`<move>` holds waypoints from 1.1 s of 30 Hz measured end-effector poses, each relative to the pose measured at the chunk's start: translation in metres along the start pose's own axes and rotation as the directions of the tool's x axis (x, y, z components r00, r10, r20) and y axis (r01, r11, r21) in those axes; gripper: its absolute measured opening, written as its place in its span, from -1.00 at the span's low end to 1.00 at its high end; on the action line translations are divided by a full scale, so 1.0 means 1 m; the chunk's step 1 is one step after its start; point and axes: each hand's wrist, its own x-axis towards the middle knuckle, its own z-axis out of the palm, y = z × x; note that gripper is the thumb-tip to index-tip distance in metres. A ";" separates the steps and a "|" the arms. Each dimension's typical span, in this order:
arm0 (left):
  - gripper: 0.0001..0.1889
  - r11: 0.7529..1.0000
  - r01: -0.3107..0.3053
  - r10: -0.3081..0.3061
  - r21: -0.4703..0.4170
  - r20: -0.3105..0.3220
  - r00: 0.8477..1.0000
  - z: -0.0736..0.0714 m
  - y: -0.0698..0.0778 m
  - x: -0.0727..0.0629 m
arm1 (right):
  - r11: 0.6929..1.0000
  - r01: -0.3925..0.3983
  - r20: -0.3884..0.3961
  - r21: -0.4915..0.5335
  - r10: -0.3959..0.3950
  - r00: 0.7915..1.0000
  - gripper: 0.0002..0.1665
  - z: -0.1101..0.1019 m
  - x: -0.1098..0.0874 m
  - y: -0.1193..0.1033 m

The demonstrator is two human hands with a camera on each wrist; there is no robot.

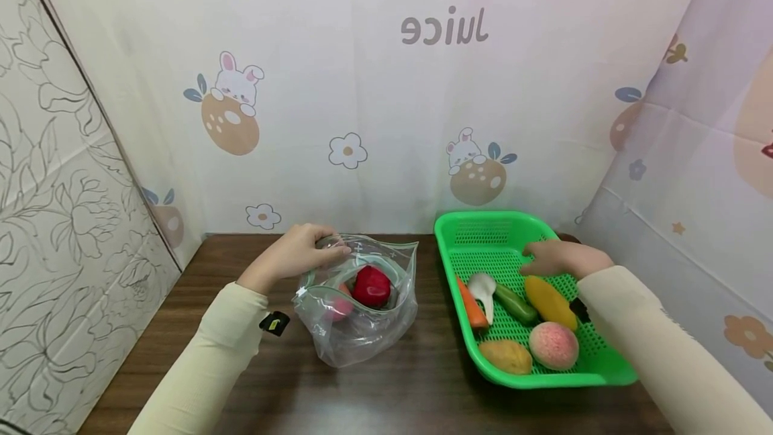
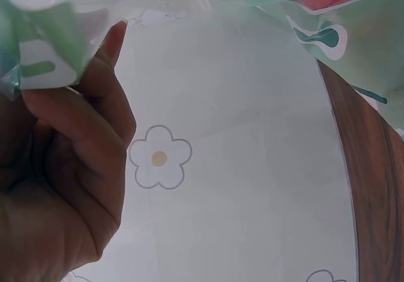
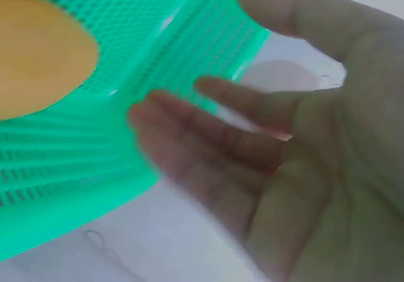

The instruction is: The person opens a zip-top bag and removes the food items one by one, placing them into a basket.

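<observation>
A clear zip bag [image 1: 362, 337] stands with its mouth open, holding a dark red round fruit or vegetable [image 1: 372, 286] and a pinkish one partly hidden behind the plastic. My left hand [image 1: 300, 255] pinches the bag's rim at its back left. Over the far right part of a green basket [image 1: 447, 257], my right hand [image 1: 558, 258] hovers with loosely bent fingers, holding nothing. Nearest below it lies a long yellow fruit or vegetable [image 1: 551, 302]. Beside that are a green cucumber-like piece [image 1: 515, 305], a white spoon-shaped piece [image 1: 483, 285] and a carrot [image 1: 473, 307].
A peach [image 1: 553, 346] and a yellowish-brown, potato-like piece [image 1: 506, 356] lie at the basket's near end. Bag and basket stand apart on a dark wooden table [image 1: 386, 398]. A printed curtain [image 1: 362, 86] hangs behind the table, with more printed cloth at both sides.
</observation>
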 end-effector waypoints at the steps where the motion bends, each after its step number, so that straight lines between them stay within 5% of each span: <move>1: -0.79 1.000 0.001 -0.001 -0.004 0.001 1.000 0.000 0.000 0.000 | 0.999 0.038 -0.028 0.010 -0.038 0.999 -0.30 -0.001 0.001 -0.002; 5: -0.79 1.000 -0.003 0.003 -0.013 0.000 1.000 0.000 0.001 0.000 | 0.985 0.173 -0.119 0.029 -0.168 0.979 -0.46 -0.004 0.003 -0.013; 12: -0.78 1.000 -0.004 0.004 -0.013 -0.005 1.000 0.000 0.001 -0.001 | 0.971 0.238 -0.148 -0.004 -0.236 0.960 -0.51 -0.011 -0.002 -0.038; 17: -0.79 1.000 -0.005 0.005 -0.002 -0.010 1.000 -0.001 0.001 -0.001 | 0.942 0.335 -0.204 -0.031 -0.334 0.920 -0.60 -0.018 -0.011 -0.061; 25: -0.69 0.999 0.030 -0.029 0.033 -0.027 0.999 -0.002 0.003 -0.002 | 0.864 0.494 -0.327 -0.094 -0.495 0.805 -0.77 -0.030 -0.026 -0.116; 33: -0.53 0.996 0.040 -0.038 0.083 -0.024 0.999 -0.003 0.005 -0.002 | 0.766 0.615 -0.351 -0.189 -0.637 0.686 -0.76 -0.032 -0.037 -0.168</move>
